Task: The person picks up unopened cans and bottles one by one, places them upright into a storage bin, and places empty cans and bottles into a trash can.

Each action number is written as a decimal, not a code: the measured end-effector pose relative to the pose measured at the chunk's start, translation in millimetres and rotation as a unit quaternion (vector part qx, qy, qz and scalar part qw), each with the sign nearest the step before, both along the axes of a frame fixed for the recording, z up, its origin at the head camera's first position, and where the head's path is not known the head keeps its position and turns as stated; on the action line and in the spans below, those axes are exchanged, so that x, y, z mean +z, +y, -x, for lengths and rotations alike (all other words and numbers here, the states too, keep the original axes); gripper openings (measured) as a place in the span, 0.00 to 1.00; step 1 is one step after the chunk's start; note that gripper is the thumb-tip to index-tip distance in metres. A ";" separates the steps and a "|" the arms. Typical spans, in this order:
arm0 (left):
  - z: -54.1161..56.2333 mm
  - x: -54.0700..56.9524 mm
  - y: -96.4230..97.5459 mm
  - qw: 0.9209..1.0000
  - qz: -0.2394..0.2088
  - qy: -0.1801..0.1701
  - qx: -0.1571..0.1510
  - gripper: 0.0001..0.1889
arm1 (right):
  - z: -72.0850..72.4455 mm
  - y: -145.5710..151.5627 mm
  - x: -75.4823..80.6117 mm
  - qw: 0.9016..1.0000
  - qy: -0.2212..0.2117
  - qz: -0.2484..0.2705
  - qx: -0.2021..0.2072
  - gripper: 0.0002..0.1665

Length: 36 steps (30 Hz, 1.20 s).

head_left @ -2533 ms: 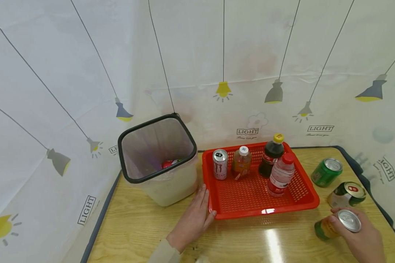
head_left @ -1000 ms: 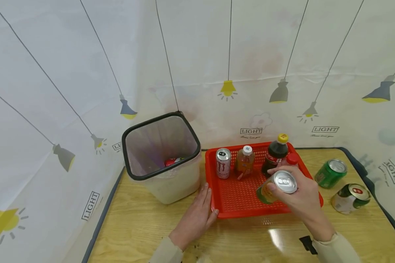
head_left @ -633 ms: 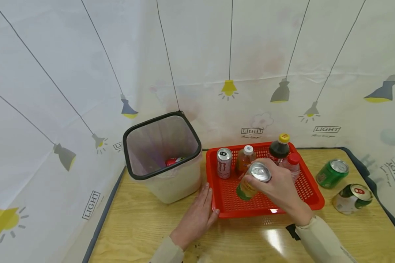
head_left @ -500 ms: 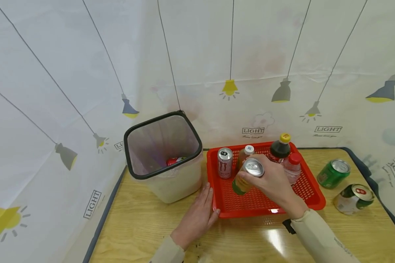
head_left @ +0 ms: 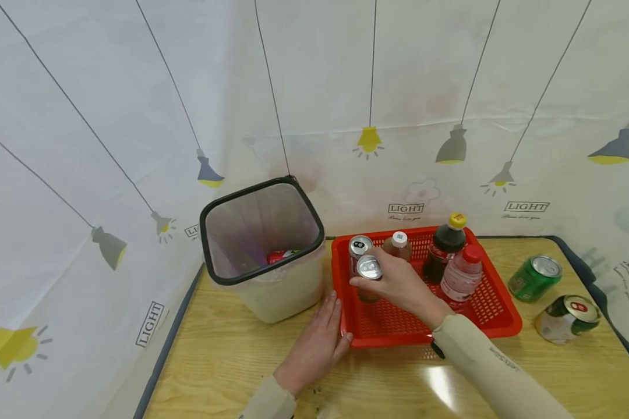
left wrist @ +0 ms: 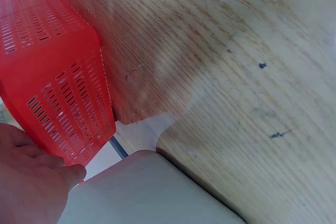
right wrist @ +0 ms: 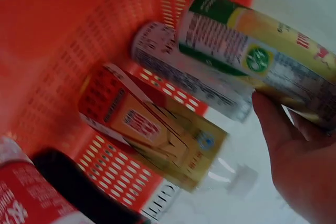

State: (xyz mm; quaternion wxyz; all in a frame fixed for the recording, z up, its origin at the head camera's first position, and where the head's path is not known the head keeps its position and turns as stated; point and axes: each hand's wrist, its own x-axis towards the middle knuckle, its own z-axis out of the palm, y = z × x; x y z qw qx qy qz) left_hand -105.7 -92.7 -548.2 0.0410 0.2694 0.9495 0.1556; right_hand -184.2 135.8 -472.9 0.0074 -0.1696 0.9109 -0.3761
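My right hand (head_left: 400, 285) grips a green-and-yellow drink can (right wrist: 262, 56) near its silver top and holds it upright inside the left part of the red plastic basket (head_left: 430, 338). Close behind the held can stands a slim silver-pink can (head_left: 359, 245), partly covered by it in the head view. Beside that is a small bottle of orange drink (right wrist: 157, 129) with a white cap. A cola bottle (head_left: 447, 241) and a clear, red-capped bottle (head_left: 460, 282) stand on the basket's right side. My left hand (head_left: 314, 343) rests with straight fingers against the basket's left edge.
A whitish waste bin (head_left: 272, 299) with a black rim stands left of the basket, a red item (head_left: 279, 255) inside. A green can (head_left: 534, 279) and a white-and-green can (head_left: 566, 320) stand on the wooden table (head_left: 215, 366) to the right. Printed cloth hangs behind.
My right hand has lifted the green-and-yellow can off the table at the right and carried it leftward over the basket to its left part. The left hand stays at the basket's edge.
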 end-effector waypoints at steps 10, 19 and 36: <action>-0.1 3.2 2.2 1.000 0.015 -0.016 0.006 0.39 | 7.3 -13.4 -27.6 0.999 -0.048 -0.002 0.006 0.33; 0.6 3.7 3.3 1.000 0.015 -0.025 0.008 0.38 | 13.1 -17.1 -38.2 0.998 -0.067 -0.014 -0.018 0.36; 0.8 3.3 1.6 1.000 0.002 -0.020 0.003 0.38 | 15.6 -15.7 -49.5 0.996 -0.086 0.006 -0.022 0.42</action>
